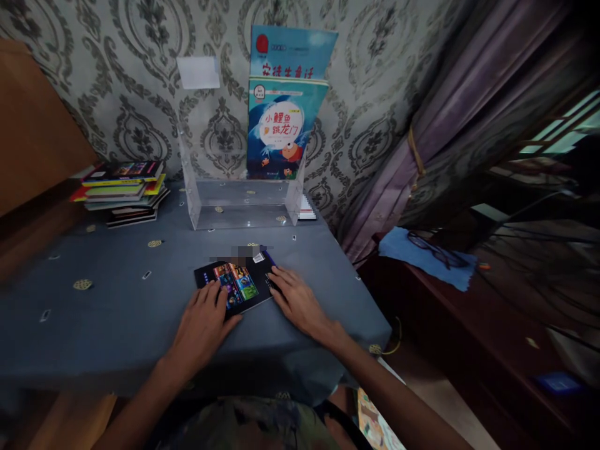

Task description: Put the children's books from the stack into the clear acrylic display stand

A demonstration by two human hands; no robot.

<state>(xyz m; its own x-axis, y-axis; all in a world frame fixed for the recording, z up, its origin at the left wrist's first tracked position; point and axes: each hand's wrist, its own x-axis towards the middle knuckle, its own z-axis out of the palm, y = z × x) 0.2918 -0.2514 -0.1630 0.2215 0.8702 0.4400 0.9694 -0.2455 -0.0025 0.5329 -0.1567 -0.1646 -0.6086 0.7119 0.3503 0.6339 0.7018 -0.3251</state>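
A dark book (pixel 260 275) with colourful picture panels on its cover lies at a slant on the table. My left hand (pixel 201 315) rests on its lower left part, fingers laid over the cover and the thumb stretched out along the near edge. At the right edge of the book is my right hand (pixel 300 303), its fingers extended and touching the cover's margin. Behind the book stands a clear acrylic display rack (pixel 239 194). It holds a blue picture book (pixel 285 134) with a fish on it, and another blue book (pixel 293 50) is behind that one.
A stack of books (pixel 124 190) sits at the back left of the cloth-covered table (pixel 107 312). White-edged items (pixel 307 209) lie behind the rack's right side. To the right, a dark red surface (pixel 450 325) bears a blue cloth (pixel 426 256) with glasses on it, near a purple curtain (pixel 398 169).
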